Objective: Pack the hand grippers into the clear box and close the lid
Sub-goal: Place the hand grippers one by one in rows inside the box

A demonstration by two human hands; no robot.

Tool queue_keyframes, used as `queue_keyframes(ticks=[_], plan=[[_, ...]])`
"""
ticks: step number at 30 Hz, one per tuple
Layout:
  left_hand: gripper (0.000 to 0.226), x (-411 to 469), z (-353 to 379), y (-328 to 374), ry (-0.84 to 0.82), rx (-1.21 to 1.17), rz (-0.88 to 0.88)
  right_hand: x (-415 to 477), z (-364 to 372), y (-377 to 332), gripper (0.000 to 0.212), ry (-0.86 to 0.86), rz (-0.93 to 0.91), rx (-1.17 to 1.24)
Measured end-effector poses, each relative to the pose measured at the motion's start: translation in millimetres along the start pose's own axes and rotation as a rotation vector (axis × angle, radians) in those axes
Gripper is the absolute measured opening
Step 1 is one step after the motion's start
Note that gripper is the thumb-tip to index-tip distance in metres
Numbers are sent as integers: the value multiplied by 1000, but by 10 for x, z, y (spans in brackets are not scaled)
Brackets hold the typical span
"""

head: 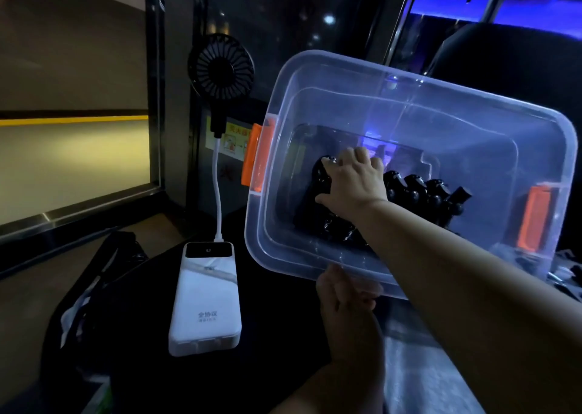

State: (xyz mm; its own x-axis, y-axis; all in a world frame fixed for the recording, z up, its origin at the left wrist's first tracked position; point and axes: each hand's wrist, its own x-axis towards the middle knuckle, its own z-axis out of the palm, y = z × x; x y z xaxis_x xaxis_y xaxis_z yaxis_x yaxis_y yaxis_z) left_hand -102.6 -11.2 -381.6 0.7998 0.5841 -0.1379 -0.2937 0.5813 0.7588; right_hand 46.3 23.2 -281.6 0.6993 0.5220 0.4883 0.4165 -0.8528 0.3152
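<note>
While the left hand holds the near rim of the clear box, its fingers curled round the plastic edge, the right hand reaches down inside the box from the right. The box has no lid on it and sits turned at an angle on a dark surface. An orange latch is fixed at the box's left end and a second orange latch at its right end.

On the floor of the box lie the hand grippers, glossy and black, crowded together in a row with their knobbed ends up. The right hand lies on top of the leftmost one, fingers bent over its far side and thumb spread out to the left. Whether it is clasping the gripper or only pressing on it cannot be told. A ring shows on one finger. Coiled springs glint just below the wrist.

To the left of the box, near it but apart, a white power bank lies flat. A white cable rises from its far end to a small black fan that stands upright beside the box's far left corner. The room is dim, with blue light in the far right.
</note>
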Motion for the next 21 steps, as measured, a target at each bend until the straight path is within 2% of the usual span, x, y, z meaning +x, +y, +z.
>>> queue_keyframes(ticks=[10, 21], plan=[[32, 15, 8, 29, -1, -44, -11, 76, 177, 59, 77, -76, -116, 70], [32, 25, 3, -10, -15, -17, -5, 53, 155, -44, 80, -105, -111, -109]])
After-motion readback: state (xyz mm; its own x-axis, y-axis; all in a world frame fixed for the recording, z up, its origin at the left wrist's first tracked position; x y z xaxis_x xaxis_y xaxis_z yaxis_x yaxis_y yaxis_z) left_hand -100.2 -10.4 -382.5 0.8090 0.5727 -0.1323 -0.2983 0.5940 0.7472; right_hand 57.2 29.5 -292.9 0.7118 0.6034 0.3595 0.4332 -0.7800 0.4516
